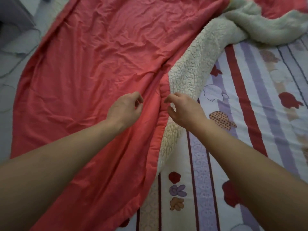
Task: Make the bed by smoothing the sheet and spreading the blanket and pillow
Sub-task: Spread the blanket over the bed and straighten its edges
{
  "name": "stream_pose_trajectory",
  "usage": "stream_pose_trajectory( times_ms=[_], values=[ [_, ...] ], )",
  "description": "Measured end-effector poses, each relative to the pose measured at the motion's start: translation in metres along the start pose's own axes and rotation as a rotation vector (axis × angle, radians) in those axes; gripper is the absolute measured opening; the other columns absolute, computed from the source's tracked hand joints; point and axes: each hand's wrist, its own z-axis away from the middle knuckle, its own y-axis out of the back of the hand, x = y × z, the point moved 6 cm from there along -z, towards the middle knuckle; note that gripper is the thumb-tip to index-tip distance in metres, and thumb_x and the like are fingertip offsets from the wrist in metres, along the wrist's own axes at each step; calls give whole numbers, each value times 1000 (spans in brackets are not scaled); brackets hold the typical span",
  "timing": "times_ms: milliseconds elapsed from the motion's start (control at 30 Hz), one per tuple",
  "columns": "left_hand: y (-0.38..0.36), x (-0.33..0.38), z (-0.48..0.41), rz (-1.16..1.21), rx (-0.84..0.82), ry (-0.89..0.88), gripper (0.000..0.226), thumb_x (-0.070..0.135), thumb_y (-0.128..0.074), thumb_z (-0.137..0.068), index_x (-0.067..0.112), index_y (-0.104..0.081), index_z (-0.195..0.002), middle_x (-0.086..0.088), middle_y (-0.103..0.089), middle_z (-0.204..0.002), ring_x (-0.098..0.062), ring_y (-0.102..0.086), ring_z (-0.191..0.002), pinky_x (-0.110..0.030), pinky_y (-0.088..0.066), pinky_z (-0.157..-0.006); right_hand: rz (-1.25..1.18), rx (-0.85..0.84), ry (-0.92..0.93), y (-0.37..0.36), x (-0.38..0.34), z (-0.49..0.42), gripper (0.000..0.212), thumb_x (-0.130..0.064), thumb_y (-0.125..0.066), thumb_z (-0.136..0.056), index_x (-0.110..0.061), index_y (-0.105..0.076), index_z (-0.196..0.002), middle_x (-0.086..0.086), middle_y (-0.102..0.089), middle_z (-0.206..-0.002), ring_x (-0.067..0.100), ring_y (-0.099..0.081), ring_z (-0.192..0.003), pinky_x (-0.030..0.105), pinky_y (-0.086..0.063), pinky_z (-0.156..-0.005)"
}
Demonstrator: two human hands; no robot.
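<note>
While left hand (125, 108) and right hand (182, 110) hover, blanket hem (162, 117) lies between.

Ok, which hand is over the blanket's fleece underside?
The right hand: it is over the turned-back cream fleece of the blanket, while the left hand is over the red face.

I see the blanket (100, 72) over the left side of the sheet (250, 117) — its right edge turned back along the middle, bunched at the far right. The left hand (125, 108) and right hand (184, 110) flank that edge.
</note>
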Motion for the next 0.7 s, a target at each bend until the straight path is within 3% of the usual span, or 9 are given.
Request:
stream_pose_trajectory(
  times_ms=[333,700],
  values=[
    [-41,31,-10,67,73,136,9,22,-64,-90,21,-66,-98,1,-70,-90,-22,-65,-85,-38,-52,-78,70,-98,100,8,65,-27,26,-22,-56,-96,-24,-63,-121,1,-59,-117,25,-54,-113,43,-52,-81],
    [-49,9,-20,125,103,129,8,20,-65,-90,21,-65,-98,3,-68,-89,-19,-63,-82,-35,-51,-78,115,-63,73,4,52,-47,29,-20,-56,-94,-26,-62,-121,-1,-59,-116,23,-55,-112,42,-52,-80]
  ],
)
